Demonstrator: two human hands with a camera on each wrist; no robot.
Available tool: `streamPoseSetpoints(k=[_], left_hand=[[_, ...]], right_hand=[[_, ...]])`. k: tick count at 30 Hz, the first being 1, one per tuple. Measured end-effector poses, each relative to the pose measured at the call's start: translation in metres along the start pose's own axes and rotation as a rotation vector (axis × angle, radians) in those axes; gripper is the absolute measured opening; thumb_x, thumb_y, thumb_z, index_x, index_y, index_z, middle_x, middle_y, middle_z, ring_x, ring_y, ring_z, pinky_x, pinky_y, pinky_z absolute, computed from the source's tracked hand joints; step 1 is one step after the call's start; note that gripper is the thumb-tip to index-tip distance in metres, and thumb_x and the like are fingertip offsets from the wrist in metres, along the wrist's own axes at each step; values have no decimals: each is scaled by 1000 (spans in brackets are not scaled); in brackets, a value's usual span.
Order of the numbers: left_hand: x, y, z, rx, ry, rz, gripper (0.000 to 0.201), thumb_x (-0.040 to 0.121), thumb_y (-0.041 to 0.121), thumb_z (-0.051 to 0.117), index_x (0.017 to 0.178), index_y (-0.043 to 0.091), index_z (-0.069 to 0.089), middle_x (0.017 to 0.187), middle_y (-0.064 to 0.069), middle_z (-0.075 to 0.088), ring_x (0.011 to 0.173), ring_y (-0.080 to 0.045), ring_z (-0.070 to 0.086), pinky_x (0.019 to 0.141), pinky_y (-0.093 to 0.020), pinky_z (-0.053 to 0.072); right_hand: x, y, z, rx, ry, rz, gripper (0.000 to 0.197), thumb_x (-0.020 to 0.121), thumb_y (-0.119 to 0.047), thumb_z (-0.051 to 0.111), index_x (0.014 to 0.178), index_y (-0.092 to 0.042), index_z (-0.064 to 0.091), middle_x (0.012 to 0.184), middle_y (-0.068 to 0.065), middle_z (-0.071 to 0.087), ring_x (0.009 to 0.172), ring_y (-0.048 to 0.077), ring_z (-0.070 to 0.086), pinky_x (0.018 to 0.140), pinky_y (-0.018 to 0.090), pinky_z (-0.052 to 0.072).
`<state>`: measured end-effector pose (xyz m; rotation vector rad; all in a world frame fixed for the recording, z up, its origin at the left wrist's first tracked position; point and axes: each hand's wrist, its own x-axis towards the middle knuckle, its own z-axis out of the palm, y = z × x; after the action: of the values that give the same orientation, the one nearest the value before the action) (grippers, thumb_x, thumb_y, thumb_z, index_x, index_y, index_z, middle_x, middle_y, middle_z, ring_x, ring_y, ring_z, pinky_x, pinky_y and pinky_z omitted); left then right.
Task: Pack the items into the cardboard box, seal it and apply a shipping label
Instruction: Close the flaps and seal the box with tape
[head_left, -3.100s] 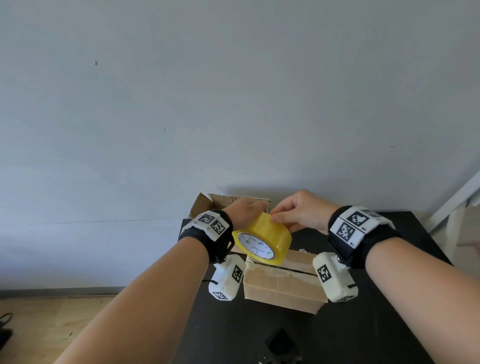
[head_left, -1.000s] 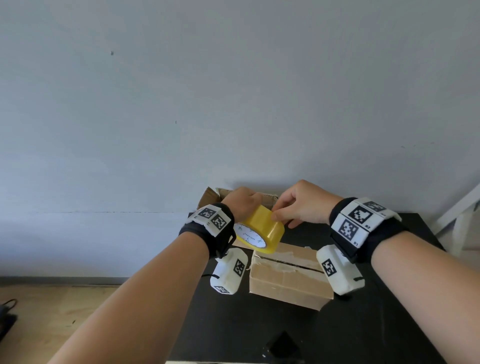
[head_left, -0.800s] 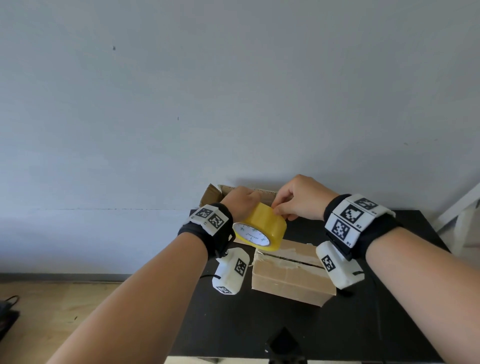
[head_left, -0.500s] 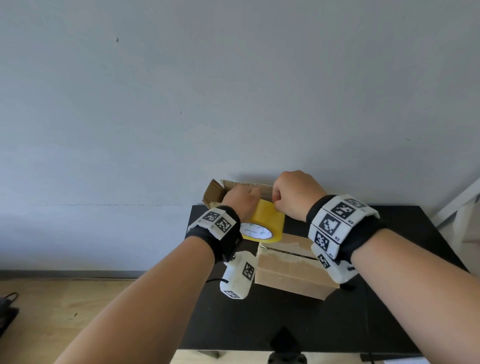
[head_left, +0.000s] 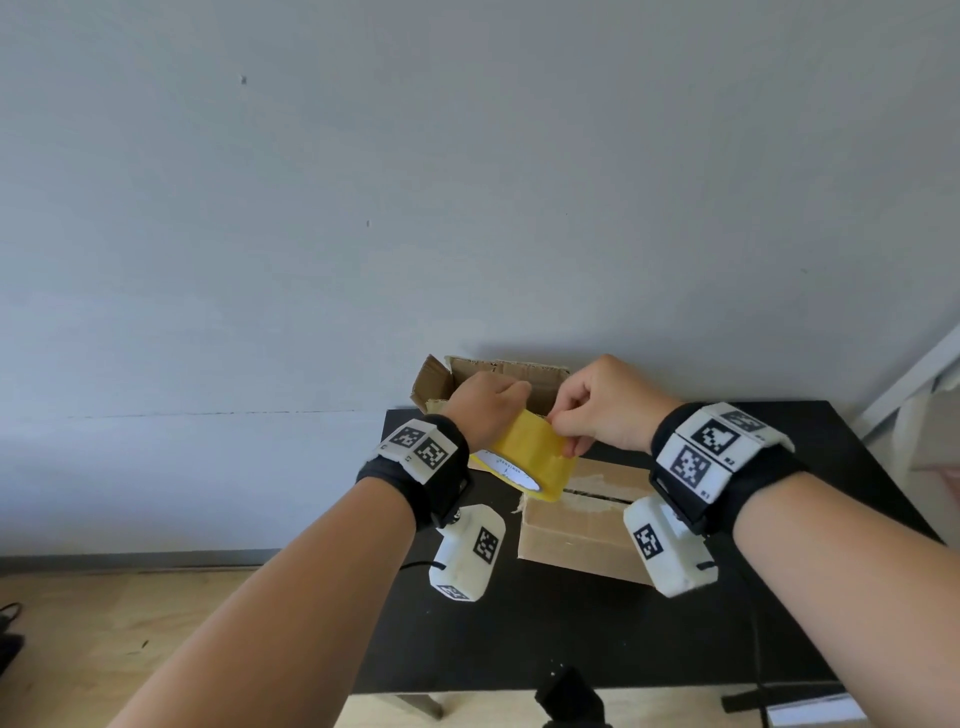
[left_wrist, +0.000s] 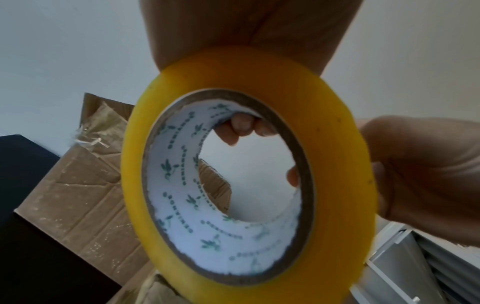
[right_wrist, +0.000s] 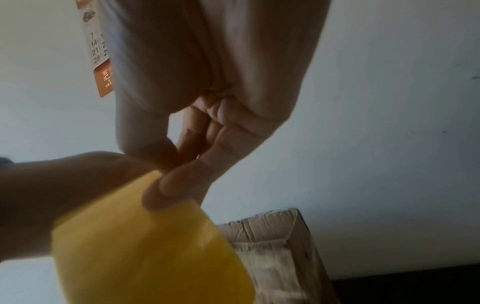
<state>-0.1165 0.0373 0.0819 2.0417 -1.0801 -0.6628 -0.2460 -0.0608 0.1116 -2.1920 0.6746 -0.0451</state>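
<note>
My left hand (head_left: 485, 408) grips a yellow roll of packing tape (head_left: 530, 460), fingers curled over its rim and into the core (left_wrist: 244, 125). My right hand (head_left: 597, 405) pinches at the roll's outer surface (right_wrist: 145, 236) with thumb and fingertips (right_wrist: 166, 191). The roll hangs above the near-left corner of a small closed cardboard box (head_left: 576, 540), whose flaps meet at a seam with old tape residue. A second, open cardboard box (head_left: 509, 376) stands behind the hands against the wall.
Both boxes sit on a black table (head_left: 571, 639) against a pale wall. A dark object (head_left: 569, 693) shows at the table's near edge. White furniture (head_left: 904, 384) stands at the right. Wooden floor (head_left: 104, 634) lies to the left.
The hands and tape roll have stayed above the closed box. My right hand has turned and its fingertips have shifted along the roll's outer face while the left keeps its grip.
</note>
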Motion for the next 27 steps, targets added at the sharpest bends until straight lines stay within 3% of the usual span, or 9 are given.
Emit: streamPoseSetpoints(k=[3,6,8,12,16,19,22,24,27], left_hand=[[-2,1,0,-8,-49,6,28,98,18,42,72,9,42,61,-1,28,53,-13,26,52,-27,22],[-1,-4,-3,-74,-73,-37,28,98,19,45,72,8,47,60,0,33,54,-12,30,52,-25,26],[2,-7,-6,-115,-35,-73,34,98,22,46,66,10,48,58,3,37,54,-10,35,53,-24,28],[7,-4,-8,-122,-21,-52,38,99,22,43,62,15,48,58,3,39,53,-10,36,51,-23,29],[6,-2,-2,-243,4,-131,33,99,29,44,69,19,55,69,1,50,67,-14,50,64,-23,41],[10,2,4,-449,57,-171,28,99,32,44,83,19,63,96,-10,63,102,-33,61,97,-44,48],[18,14,6,-443,59,-80,30,98,36,48,87,15,65,91,-10,64,91,-31,62,86,-41,51],[24,23,5,-333,54,14,24,97,32,52,83,17,65,80,-2,60,78,-21,57,74,-38,51],[28,33,10,-258,21,74,20,93,27,62,86,10,68,81,-7,67,80,-22,65,82,-39,58]], right_hand=[[-4,2,2,54,-21,-2,14,81,-3,62,69,-5,68,58,8,69,55,17,64,64,30,57],[-8,4,-2,243,-153,60,12,88,-8,64,94,0,70,83,17,70,60,16,66,57,24,56],[-10,6,-2,301,-226,93,22,88,-17,67,107,-5,68,90,10,70,61,16,65,55,23,55],[-11,8,0,282,-154,83,16,87,-18,68,102,-11,71,86,7,72,63,16,67,59,26,57],[-15,20,-13,171,-309,93,44,79,-26,76,121,-19,63,103,3,69,82,15,64,64,27,56],[-12,25,-12,-142,-119,35,65,70,-31,83,125,-23,51,111,-6,62,98,15,60,80,32,52],[-5,31,-20,-273,134,-19,54,72,-23,77,119,-21,49,107,0,57,90,18,53,71,29,41],[-2,36,-31,-337,137,11,46,73,-25,71,112,-23,46,104,5,53,89,23,53,70,33,44],[-1,39,-49,-467,113,89,37,78,-28,63,108,-24,43,97,3,45,85,27,51,69,35,42]])
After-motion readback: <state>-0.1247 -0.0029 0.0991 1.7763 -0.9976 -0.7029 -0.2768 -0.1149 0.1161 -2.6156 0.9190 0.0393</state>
